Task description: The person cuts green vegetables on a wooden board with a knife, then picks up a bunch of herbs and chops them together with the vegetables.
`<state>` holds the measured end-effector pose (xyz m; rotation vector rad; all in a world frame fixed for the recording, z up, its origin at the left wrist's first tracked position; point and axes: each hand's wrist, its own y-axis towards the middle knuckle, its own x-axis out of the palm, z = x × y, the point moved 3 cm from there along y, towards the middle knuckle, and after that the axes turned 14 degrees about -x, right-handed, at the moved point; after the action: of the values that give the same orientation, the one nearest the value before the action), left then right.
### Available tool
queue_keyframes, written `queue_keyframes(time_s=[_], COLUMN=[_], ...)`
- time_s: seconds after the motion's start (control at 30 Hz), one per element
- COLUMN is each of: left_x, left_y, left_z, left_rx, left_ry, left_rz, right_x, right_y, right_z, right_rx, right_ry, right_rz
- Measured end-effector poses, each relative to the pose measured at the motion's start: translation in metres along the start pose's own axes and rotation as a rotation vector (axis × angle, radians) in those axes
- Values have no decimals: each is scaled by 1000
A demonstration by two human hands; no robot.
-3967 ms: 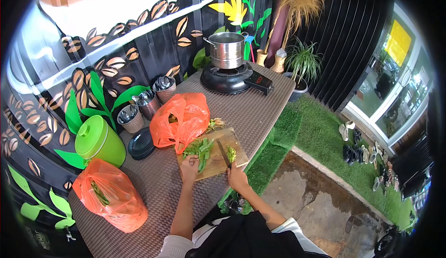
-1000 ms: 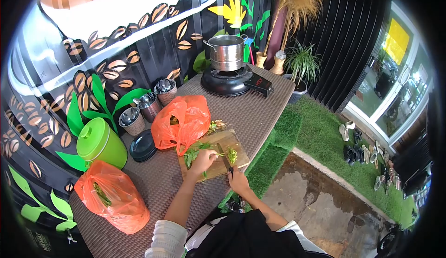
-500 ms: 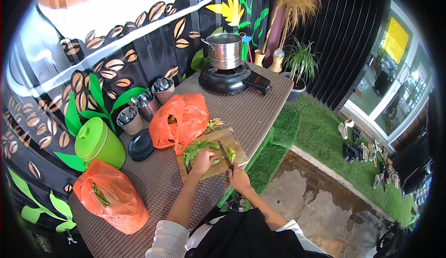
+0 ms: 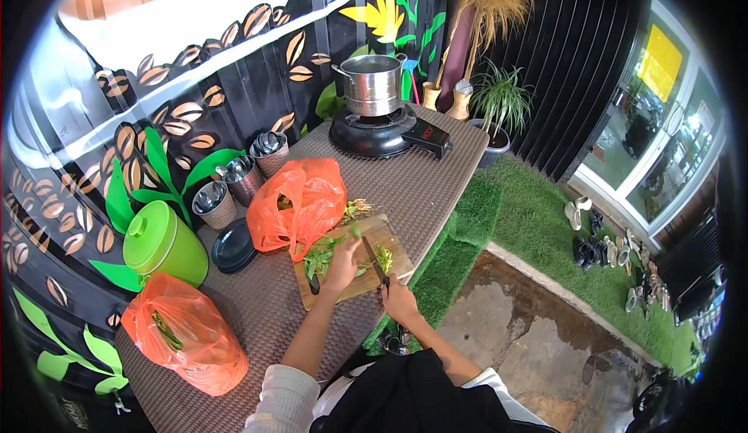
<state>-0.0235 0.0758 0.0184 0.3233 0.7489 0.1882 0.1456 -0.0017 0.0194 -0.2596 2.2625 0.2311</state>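
My right hand point(image 4: 400, 300) is closed around the handle of a knife point(image 4: 375, 258), whose blade points away from me over a wooden cutting board point(image 4: 401, 255). My left hand point(image 4: 341, 268) is over the board's middle, its fingers pinched, with a small bit of leafy greens point(image 4: 355, 232) at the fingertips. Loose green leaves point(image 4: 316, 263) lie on the board to the left of this hand, partly covered by it. Right of the blade is a small heap of chopped green stems point(image 4: 383, 257). A bunch of stems point(image 4: 357, 210) rests by the board's far edge.
An orange plastic bag point(image 4: 300, 203) stands behind the board, another orange bag point(image 4: 187, 335) at left. Nearby are a green lidded container point(image 4: 164, 242), dark plates point(image 4: 234, 246) and several cutlery holders point(image 4: 214, 205). A steel pot point(image 4: 372, 90) sits on a portable stove point(image 4: 374, 137).
My left hand has risen slightly from the board, lifting a bit of greens at its fingertips. The right hand and knife stay nearly in place.
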Motion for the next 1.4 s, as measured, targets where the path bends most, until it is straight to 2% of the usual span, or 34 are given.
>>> queue_keyframes(time_s=[0.03,0.1,0.23,0.3,0.33,0.4,0.53,0.6,0.63,0.7,0.83,0.9,0.93,1.0,1.1,1.13,1.2,1.33,1.4], left_x=[0,-6,-23,-15,-14,-12,-2,1,2,0,-9,-21,-20,-18,-20,-22,-21,-23,-22], left_y=[2,7,7,3,1,-6,-10,-11,-13,-15,-19,-22,-21,-18,-20,-21,-22,-24,-21], left_z=[-4,-11,7,8,6,8,1,-3,-3,0,15,31,26,21,16,16,13,15,13], left_rx=[3,-150,-135,-348,-351,-134,-178,-300,-300,-215,-188,-193,-192,-37,-13,-13,-230,-249,-193], left_ry=[-1,31,145,-216,-214,26,-36,-106,-105,-2,69,224,224,263,330,331,244,272,194], left_rz=[-2,-33,-28,-419,-418,-348,-335,-370,-370,-253,-227,-151,-152,-143,-108,-107,-267,-279,-283], right_x=[1,1,3,4,4,3,-2,-3,-5,-7,-11,-9,-6,-3,-1,-2,-4,-5,-3], right_y=[0,0,1,0,0,0,0,1,2,4,8,8,8,7,6,6,5,5,5], right_z=[1,3,4,4,4,3,0,0,0,0,-1,1,1,3,3,3,2,3,4], right_rx=[-6,-11,-10,-8,-4,0,-8,-11,-17,-22,-48,-49,-51,-53,-67,-63,-57,-38,-38], right_ry=[3,7,5,5,4,2,-12,-13,-12,-8,-71,-75,-80,-85,-73,-63,-54,-47,-42], right_rz=[1,3,-3,-5,-9,-12,-34,-48,-36,-25,-53,-55,-46,-39,-12,-17,-20,-45,-49])
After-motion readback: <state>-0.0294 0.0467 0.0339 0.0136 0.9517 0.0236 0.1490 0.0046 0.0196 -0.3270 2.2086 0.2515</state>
